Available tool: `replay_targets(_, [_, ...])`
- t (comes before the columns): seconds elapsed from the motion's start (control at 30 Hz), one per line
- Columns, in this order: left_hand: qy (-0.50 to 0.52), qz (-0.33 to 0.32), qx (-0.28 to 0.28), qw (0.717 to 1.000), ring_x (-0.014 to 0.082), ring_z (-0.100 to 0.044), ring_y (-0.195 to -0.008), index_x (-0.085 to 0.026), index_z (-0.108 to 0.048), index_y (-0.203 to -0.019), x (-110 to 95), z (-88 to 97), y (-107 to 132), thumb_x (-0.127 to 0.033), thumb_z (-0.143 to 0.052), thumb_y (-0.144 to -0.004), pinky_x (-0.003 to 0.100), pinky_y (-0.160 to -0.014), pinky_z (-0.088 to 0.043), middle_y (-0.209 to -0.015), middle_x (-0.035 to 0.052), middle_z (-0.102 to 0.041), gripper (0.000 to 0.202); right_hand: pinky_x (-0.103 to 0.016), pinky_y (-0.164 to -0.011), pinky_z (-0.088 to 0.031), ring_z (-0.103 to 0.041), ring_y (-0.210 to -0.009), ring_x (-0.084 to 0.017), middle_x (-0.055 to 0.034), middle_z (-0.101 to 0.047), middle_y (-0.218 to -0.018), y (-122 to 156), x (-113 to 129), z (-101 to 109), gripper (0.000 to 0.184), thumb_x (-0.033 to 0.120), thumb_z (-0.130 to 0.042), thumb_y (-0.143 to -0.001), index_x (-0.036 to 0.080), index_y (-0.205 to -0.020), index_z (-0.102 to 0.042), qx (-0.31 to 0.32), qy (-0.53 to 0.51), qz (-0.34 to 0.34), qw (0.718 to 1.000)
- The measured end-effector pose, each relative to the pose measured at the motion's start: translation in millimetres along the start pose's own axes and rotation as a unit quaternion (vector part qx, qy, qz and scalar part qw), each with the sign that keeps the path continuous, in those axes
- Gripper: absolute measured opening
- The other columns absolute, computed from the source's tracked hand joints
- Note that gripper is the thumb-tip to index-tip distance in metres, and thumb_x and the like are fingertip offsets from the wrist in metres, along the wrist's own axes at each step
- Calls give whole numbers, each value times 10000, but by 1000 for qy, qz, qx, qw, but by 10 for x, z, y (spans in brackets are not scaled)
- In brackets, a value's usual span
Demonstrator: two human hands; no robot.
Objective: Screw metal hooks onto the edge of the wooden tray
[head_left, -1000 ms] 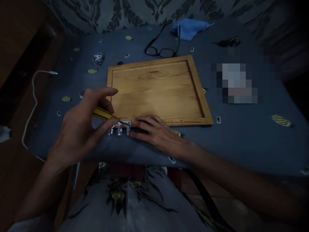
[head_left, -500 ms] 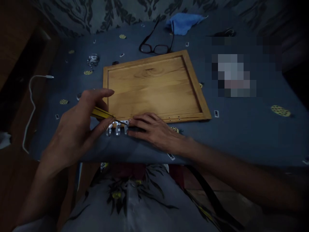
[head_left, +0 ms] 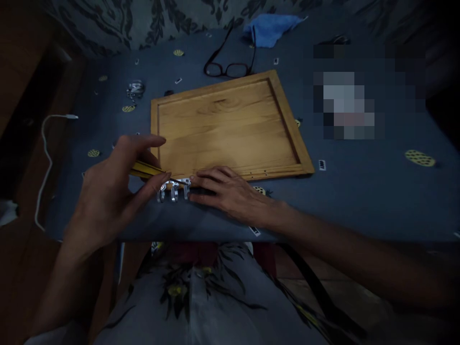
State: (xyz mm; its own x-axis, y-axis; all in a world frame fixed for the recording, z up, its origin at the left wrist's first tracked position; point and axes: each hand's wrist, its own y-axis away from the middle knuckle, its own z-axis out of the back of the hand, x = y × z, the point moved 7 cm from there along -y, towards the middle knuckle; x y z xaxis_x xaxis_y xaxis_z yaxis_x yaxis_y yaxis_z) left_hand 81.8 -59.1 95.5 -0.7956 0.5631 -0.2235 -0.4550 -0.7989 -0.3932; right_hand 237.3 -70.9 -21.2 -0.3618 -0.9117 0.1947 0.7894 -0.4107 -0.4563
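Under the yellow tool [head_left: 145, 168] the left grip [head_left: 106, 194] pinches, metal clips [head_left: 174, 193] sit beside the right grip [head_left: 233, 196], hold unclear

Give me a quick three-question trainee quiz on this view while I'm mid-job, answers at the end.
1. Which hand holds the yellow-handled tool?
2. True or false: the glasses lie beyond the far edge of the framed wooden board.
3. Fill in: ___ metal loops show past that board's near edge, beside the fingers of the right hand.

Key: 1. The left hand. 2. True. 3. Three.
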Motion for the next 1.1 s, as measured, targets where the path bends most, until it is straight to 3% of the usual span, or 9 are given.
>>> replay_targets(0.17, [64,-19,42,997,155,-705,-888,-318,-528,-1406,10,-7,-15,-251,-687,-946,267,-780,-578,-1039,-20,-685,491,-440,-1042,-468,-545,-1285,-263,-81,-676,-1380,3,-10,-5,326,163,-464,-1051,219,-1299,-669,-12,-3,6,1000])
replay_targets(0.33, [41,-1,6,999,154,-722,-865,-266,-590,-1305,1,-34,-29,-316,-748,-928,270,-765,-594,-967,-32,-708,413,-458,-1040,-458,-533,-1301,-264,-90,-673,-1379,9,-16,-42,334,181,-491,-1047,228,-1337,-650,1,-7,10,1000])
replay_targets(0.43, [41,26,-27,998,154,-728,-803,-282,-628,-1234,14,-20,-31,-274,-771,-908,283,-729,-606,-899,-49,-726,356,-453,-1045,-446,-526,-1310,-258,-85,-676,-1374,6,-18,-33,334,186,-503,-1047,240,-1343,-649,3,-4,2,1000])
replay_targets(0.6, [119,27,-2,993,165,-718,-804,-308,-636,-1256,49,-35,-82,-182,-744,-886,310,-760,-623,-905,-28,-718,405,-437,-1049,-442,-525,-1305,-251,-74,-678,-1376,2,-14,-29,314,213,-525,-1048,240,-1333,-654,7,1,2,1000])
replay_targets(0.8, [232,-25,26,972,166,-709,-774,-281,-579,-1332,115,-113,-210,-147,-771,-833,285,-657,-606,-879,-13,-690,550,-432,-1013,-458,-556,-1242,-258,-85,-691,-1348,-4,-10,-18,316,190,-519,-1041,227,-1321,-662,-4,3,9,1000])
replay_targets(0.9, [288,-5,14,957,153,-719,-726,-283,-532,-1344,172,-156,-235,-129,-831,-783,243,-563,-566,-848,-39,-698,654,-442,-1008,-461,-554,-1248,-269,-101,-688,-1351,-9,-7,-8,315,192,-492,-1048,214,-1309,-668,-5,2,12,1000])
replay_targets(1.0, [348,56,-13,936,141,-736,-718,-259,-601,-1225,231,-207,-200,-204,-905,-738,233,-589,-581,-856,-48,-727,576,-454,-1006,-465,-550,-1270,-277,-112,-674,-1375,-7,-10,-18,324,192,-490,-1046,213,-1319,-662,2,-1,14,1000])
replay_targets(1.1, [370,97,-47,923,127,-733,-736,-207,-708,-960,238,-244,-131,-243,-920,-737,222,-664,-583,-831,-33,-763,310,-462,-1013,-468,-541,-1298,-275,-109,-664,-1397,2,-26,-41,343,174,-493,-1042,232,-1341,-651,10,-1,7,1000])
